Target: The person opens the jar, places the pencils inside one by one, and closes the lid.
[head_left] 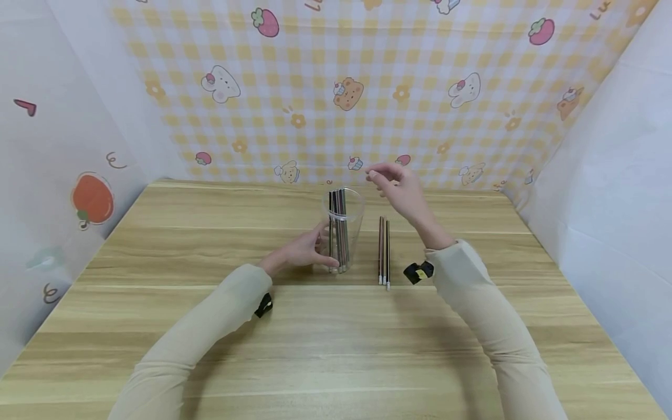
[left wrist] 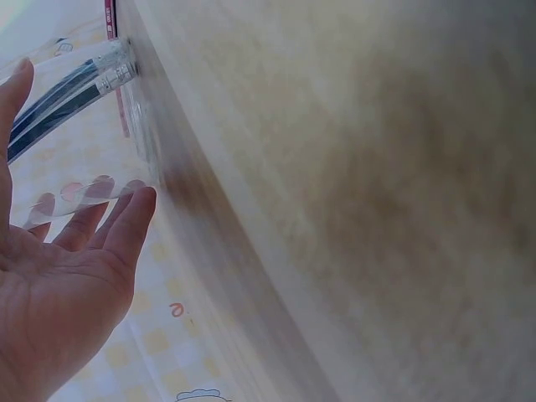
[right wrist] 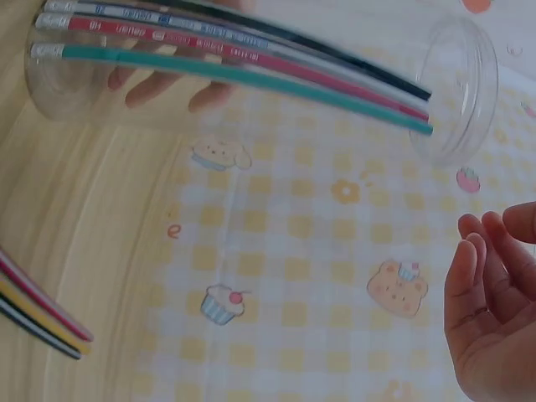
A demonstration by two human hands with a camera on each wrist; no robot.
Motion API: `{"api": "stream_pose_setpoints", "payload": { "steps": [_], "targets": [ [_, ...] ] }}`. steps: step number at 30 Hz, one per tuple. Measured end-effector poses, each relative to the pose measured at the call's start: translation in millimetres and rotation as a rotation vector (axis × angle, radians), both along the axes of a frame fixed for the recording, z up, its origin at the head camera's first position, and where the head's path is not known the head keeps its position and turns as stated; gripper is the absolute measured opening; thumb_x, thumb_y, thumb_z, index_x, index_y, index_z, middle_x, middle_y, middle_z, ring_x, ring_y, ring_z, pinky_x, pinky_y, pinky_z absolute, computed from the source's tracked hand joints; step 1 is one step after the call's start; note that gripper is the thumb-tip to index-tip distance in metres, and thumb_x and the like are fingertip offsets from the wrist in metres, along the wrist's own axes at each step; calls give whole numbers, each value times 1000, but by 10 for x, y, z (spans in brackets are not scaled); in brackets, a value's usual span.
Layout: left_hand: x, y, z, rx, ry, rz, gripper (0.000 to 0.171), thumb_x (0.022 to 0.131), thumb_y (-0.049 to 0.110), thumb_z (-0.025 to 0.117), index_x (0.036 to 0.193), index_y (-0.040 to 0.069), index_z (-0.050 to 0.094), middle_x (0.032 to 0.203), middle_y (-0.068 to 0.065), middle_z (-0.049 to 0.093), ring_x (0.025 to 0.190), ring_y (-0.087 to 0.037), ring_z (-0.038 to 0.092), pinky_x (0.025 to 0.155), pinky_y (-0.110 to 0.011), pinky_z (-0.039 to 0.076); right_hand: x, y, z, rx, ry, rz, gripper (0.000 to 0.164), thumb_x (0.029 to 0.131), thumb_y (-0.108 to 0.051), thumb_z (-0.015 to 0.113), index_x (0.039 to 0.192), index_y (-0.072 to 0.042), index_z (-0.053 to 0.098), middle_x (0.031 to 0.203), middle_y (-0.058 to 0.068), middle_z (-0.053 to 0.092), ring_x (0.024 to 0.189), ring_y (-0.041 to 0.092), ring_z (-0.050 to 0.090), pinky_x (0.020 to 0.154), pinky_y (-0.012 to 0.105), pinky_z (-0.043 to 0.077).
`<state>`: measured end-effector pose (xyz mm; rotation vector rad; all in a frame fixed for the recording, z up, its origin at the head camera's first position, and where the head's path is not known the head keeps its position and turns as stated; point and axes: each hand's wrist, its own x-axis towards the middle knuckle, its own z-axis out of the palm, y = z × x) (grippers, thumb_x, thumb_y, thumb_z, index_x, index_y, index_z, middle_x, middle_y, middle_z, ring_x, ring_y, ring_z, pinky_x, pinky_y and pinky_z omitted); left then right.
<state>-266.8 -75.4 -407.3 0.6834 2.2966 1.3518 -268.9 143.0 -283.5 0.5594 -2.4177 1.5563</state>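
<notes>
A tall clear plastic cup [head_left: 357, 230] stands upright on the table, with several pencils [head_left: 338, 233] leaning inside, eraser ends down. My left hand [head_left: 307, 248] holds the cup low on its left side; the left wrist view shows the fingers [left wrist: 126, 222] against the clear wall, the thumb on the other side. Above and right of the rim, my right hand [head_left: 396, 189] is raised, fingers loosely bent and nothing in them. In the right wrist view, green, red, white and dark pencils [right wrist: 243, 75] show through the cup.
Right of the cup, a few loose pencils [head_left: 384, 251] lie side by side on the wooden table [head_left: 325, 344], erasers toward me. Behind the table hangs a yellow checked cloth [head_left: 315, 70] with cartoon prints. White sheets [head_left: 625, 140] close off both sides.
</notes>
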Motion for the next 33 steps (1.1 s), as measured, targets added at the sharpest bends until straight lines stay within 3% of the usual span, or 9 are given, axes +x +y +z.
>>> {"api": "stream_pose_setpoints", "payload": {
  "steps": [10,16,22,26,30,33],
  "targets": [
    [2,-9,3,-18,7,4,106,65,29,78,142,23,4,129,-18,40,115,-31,40,96,-44,29,-175,393,-216,-94,-208,-67,31,89,-25,53,106,1,58,91,7,62,73,18,51,66,27,48],
    [9,-10,19,-15,8,1,106,65,29,78,142,22,5,129,-18,40,115,-31,40,96,-43,30,-284,570,-485,-76,-398,-93,37,89,-27,52,112,3,52,98,13,60,76,17,53,79,40,45],
    [8,-11,16,-21,12,3,107,65,30,78,142,23,4,129,-18,40,115,-31,40,96,-44,29,-356,655,-748,-11,-569,-83,37,91,-20,49,119,5,47,104,17,56,89,31,55,80,37,46],
    [7,-10,10,-23,22,2,107,65,30,78,142,25,3,128,-18,41,115,-31,40,97,-44,28,-370,661,-871,21,-628,-77,35,91,-14,47,119,7,46,108,24,53,95,37,53,82,40,45],
    [5,-4,11,-12,20,0,107,66,28,78,142,27,3,128,-18,41,115,-31,39,97,-45,27,-389,664,-978,68,-649,-61,31,90,-11,48,113,10,48,100,23,56,84,30,58,79,40,47],
    [6,0,16,-6,14,-3,107,66,28,78,142,27,3,128,-18,41,116,-31,38,97,-45,27,-405,657,-1043,144,-651,-58,27,89,-11,51,107,10,51,87,17,59,72,22,60,68,32,51]
  ]
}}
